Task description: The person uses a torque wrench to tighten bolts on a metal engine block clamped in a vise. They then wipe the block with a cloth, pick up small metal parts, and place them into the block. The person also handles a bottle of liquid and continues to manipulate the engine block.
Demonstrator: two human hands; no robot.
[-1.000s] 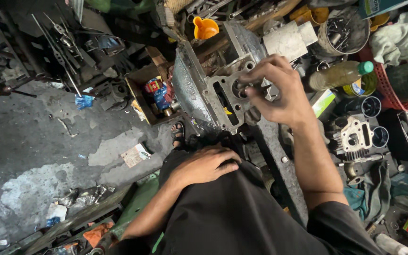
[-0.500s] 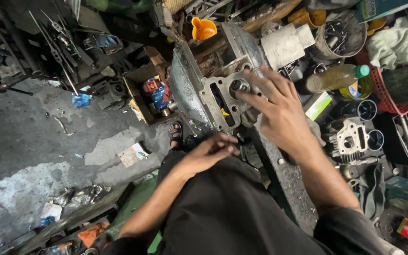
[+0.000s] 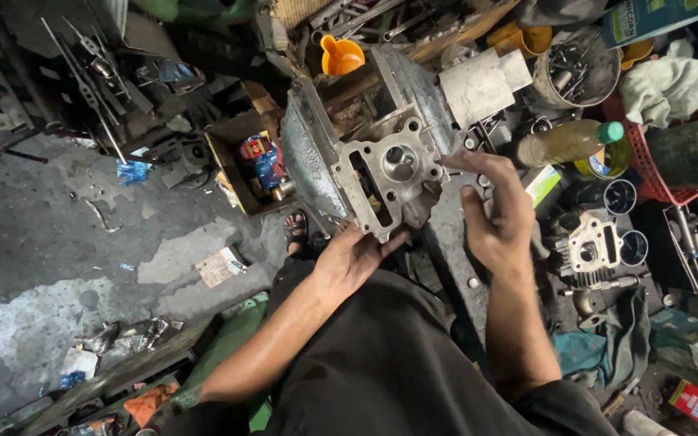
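A grey metal engine cylinder head [image 3: 389, 173] rests tilted on a worn metal bench frame [image 3: 304, 157], its flat gasket face and round bore turned up toward me. My left hand [image 3: 353, 258] grips its lower edge from below, fingers on the near corner. My right hand [image 3: 494, 210] hovers just right of the part with fingers spread and curled, holding nothing and apart from the metal. My dark trousers fill the lower middle of the view.
A second cylinder head [image 3: 591, 246] lies right, near black round cans [image 3: 616, 194]. An oil bottle with green cap [image 3: 567, 141], orange funnel [image 3: 341, 55], white block [image 3: 482, 85] and bucket of bolts [image 3: 579, 69] crowd the back. A cardboard box [image 3: 248, 161] sits left on the stained concrete floor [image 3: 66, 242].
My right hand has lifted off the cylinder head's face and moved right. My left hand has come up from my lap and taken hold of the part's lower edge.
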